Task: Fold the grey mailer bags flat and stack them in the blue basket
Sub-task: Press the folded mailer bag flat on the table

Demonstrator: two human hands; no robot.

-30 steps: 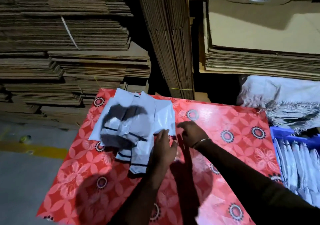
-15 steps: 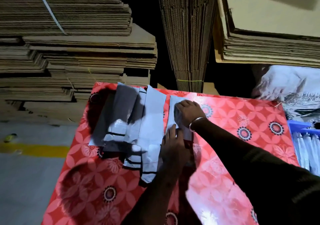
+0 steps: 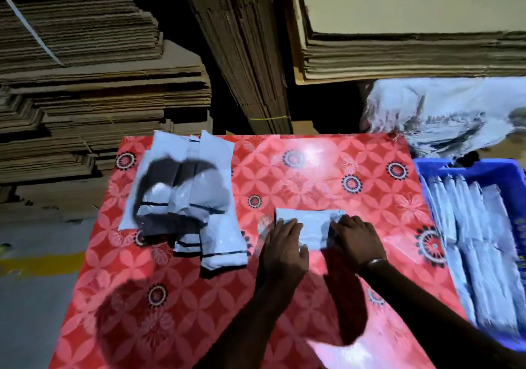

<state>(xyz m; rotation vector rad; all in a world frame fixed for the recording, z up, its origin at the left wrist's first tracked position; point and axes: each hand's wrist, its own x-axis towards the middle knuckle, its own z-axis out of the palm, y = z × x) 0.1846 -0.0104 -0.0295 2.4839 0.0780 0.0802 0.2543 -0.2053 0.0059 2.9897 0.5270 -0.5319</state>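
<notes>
Fingers (image 3: 287,227) of both hands press one grey mailer bag (image 3: 311,226) flat on the red worktop (image 3: 313,169).
Left hand (image 3: 284,250) pins its 9 o'clock end, right hand (image 3: 357,243) curls over its 3 o'clock end; loose bags (image 3: 189,195) lie at 10 o'clock, blue basket (image 3: 466,166) at 3 o'clock.

You face stacks of flattened cardboard (image 3: 85,78) rising behind a table under a red floral cloth (image 3: 313,169). Grey floor (image 3: 31,326) with a yellow stripe (image 3: 42,263) lies alongside; light glares off the cloth.
</notes>
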